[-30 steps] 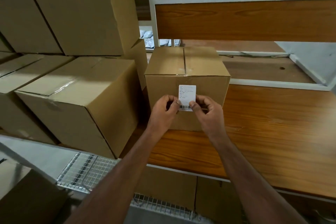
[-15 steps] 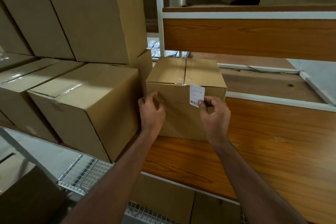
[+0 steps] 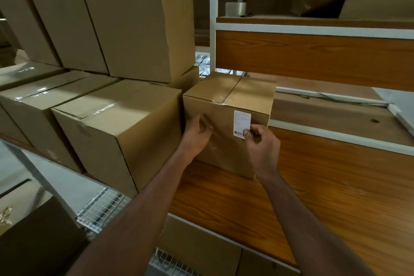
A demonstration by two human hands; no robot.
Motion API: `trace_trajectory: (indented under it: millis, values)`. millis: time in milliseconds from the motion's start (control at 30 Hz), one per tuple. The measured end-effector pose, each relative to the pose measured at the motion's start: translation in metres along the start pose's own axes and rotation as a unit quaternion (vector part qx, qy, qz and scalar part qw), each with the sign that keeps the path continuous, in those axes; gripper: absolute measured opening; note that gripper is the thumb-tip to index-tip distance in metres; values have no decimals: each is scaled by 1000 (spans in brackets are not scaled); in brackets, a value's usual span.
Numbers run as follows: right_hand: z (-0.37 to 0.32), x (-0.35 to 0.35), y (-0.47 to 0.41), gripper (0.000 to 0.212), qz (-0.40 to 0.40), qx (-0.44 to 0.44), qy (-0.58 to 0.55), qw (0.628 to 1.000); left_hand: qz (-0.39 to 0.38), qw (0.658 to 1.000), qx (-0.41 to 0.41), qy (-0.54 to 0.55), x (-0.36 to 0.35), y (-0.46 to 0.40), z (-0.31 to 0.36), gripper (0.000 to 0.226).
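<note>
So there's this small cardboard box (image 3: 228, 96) sitting on the wooden shelf (image 3: 324, 186), taped shut along the top seam, with its left side right up against a bigger carton (image 3: 116, 132). The thing in play is a white label (image 3: 241, 122) with a barcode at the bottom. It's up against the front face of the small box, near the upper right corner of that face. I can't tell from here if it's fully stuck down or just held there.

The right hand (image 3: 262, 148) has the label's lower right corner, with the thumb and fingers (image 3: 247, 134) pinching it just beside the barcode and the rest of the hand curled below. The left hand (image 3: 197, 134) rests on the same front face over by the left edge. Its fingers are loosely bent against the cardboard and not gripping anything, and the thumb points up. The two hands are near each other but not touching.

More cartons are stacked to the left, including a large one (image 3: 143, 33) sitting on top of the lower row. On the upper shelf there's a roll of clear tape (image 3: 235, 8), and a wire mesh rack (image 3: 100, 208) sits lower down on the left.
</note>
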State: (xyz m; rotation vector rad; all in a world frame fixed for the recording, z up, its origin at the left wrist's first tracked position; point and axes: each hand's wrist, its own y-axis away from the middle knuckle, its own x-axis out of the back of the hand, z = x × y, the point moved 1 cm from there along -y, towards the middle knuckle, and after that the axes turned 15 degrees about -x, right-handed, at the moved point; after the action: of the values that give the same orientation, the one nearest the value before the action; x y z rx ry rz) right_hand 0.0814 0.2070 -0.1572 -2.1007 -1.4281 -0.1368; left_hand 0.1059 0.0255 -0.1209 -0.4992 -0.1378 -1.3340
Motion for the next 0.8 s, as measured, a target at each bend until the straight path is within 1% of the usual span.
trace_trajectory:
  millis: [67, 100, 200, 300, 433, 533, 567, 633, 700, 800]
  values:
    - [2, -1, 6, 27, -8, -19, -7, 1000, 5, 1000, -6, 26, 0, 9, 2, 58]
    - [1, 0, 9, 27, -22, -29, -21, 999, 12, 999, -10, 40, 0, 14, 3, 57]
    - [-5, -2, 19, 23, -76, -61, -86, 992, 40, 996, -27, 73, 3, 28, 5, 52]
    - [-24, -3, 31, 23, -92, -86, -159, 979, 62, 993, -42, 91, 12, 41, 7, 45]
    - [-56, -11, 45, 25, -129, -86, -240, 958, 94, 988, -64, 100, 34, 53, 11, 35]
    - [-76, -21, 56, 32, -153, -77, -280, 945, 118, 984, -83, 104, 58, 63, 18, 28]
    - [-82, -25, 59, 31, -159, -80, -289, 941, 129, 982, -84, 111, 66, 66, 19, 25]
    - [-92, -33, 66, 22, -174, -86, -300, 934, 146, 979, -91, 109, 84, 73, 21, 21]
    - [-102, -42, 73, 15, -190, -92, -307, 928, 139, 981, -100, 87, 99, 77, 20, 18]
    - [-126, -56, 88, 14, -217, -89, -324, 917, 134, 981, -123, 69, 127, 83, 16, 15]
